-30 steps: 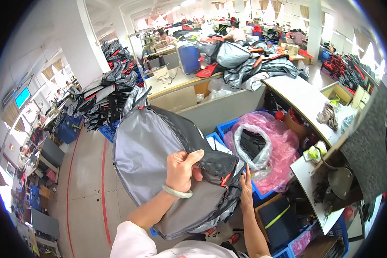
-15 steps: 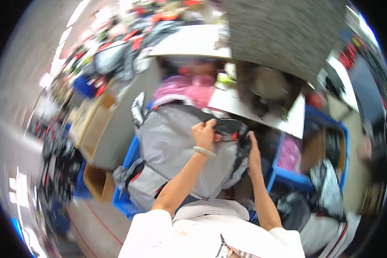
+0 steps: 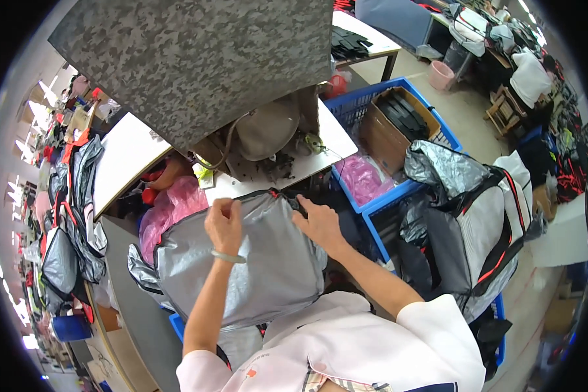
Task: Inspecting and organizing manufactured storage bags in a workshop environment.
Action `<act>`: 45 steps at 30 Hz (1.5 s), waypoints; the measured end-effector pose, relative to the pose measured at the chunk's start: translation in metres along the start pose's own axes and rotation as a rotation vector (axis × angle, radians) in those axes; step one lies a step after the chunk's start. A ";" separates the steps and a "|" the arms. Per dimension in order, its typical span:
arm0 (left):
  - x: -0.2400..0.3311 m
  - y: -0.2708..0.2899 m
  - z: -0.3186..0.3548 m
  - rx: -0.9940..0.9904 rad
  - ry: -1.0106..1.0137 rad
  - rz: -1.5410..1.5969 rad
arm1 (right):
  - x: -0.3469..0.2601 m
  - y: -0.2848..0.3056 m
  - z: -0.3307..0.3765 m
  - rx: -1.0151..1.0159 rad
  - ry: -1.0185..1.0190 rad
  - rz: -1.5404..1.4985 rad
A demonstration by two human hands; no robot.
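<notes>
A large silver-lined fabric bag (image 3: 255, 281) with dark edging lies spread in front of me, above a blue crate. A small red spot marks its far top edge. My left hand (image 3: 224, 227), with a pale bangle on the wrist, is over the far part of the silver lining. Its fingers are curled together, and whatever they may hold is hidden. My right hand (image 3: 319, 225) is at the bag's far right corner, thumb and fingers closed about the dark edge.
A grey mottled panel (image 3: 202, 65) and a machine's rounded head (image 3: 266, 130) stand ahead on a white tabletop (image 3: 127, 160). Pink plastic (image 3: 176, 202) bulges beside the bag. On the right are a blue crate (image 3: 447, 130) holding a cardboard box (image 3: 380, 134) and a grey-and-black bag (image 3: 480, 228).
The view has swung to the right. The bag's smooth silver lining now faces up, where grey panels with black trim showed. My left hand has moved away from the black trim.
</notes>
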State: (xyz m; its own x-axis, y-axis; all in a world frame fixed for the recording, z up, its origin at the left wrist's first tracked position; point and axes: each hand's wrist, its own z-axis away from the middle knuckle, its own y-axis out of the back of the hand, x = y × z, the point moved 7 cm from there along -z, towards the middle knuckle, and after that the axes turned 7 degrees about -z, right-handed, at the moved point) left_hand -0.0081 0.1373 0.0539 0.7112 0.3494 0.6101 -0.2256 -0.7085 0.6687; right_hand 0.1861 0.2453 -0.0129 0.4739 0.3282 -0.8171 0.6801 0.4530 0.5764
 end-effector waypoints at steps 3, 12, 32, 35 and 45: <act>0.040 0.026 -0.030 0.083 -0.575 -0.534 | -0.007 0.008 0.010 0.140 -0.149 0.187; -0.058 -0.009 -0.024 -0.523 -0.420 -0.717 | 0.022 -0.046 -0.011 0.107 0.004 -0.174; -0.074 -0.085 -0.079 -0.685 -0.089 -0.944 | 0.109 -0.099 -0.127 -0.185 -0.408 -0.604; -0.076 -0.090 -0.087 -0.693 -0.057 -0.979 | 0.116 -0.104 -0.143 -0.210 -0.437 -0.686; -0.095 -0.089 -0.101 -0.670 -0.019 -1.078 | 0.119 -0.145 -0.187 -0.255 -0.341 -0.739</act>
State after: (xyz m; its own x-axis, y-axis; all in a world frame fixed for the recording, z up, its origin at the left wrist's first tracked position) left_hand -0.1230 0.2293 -0.0204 0.7514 0.5409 -0.3780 0.1838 0.3787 0.9071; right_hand 0.0393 0.3738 -0.1916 0.1279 -0.3743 -0.9184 0.7534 0.6389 -0.1555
